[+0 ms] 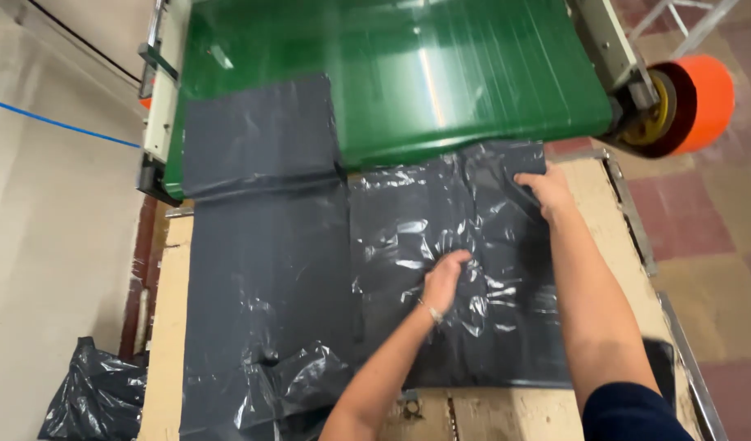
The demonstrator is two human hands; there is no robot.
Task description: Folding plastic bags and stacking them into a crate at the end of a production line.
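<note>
simply smoothing a black plastic bag (473, 269) on the wooden table (592, 196).
left hand (445, 278) presses flat mid-bag, fingers loosely spread; right hand (547, 186) pinches its far corner below the green conveyor belt (408, 73); best pull taut outward.

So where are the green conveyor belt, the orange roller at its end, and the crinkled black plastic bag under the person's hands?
Green conveyor belt (441, 73): head view, middle of its glossy surface.
Orange roller (706, 98): head view, its orange outer side.
Crinkled black plastic bag (400, 220): head view, its upper left part, beside the hands.
</note>
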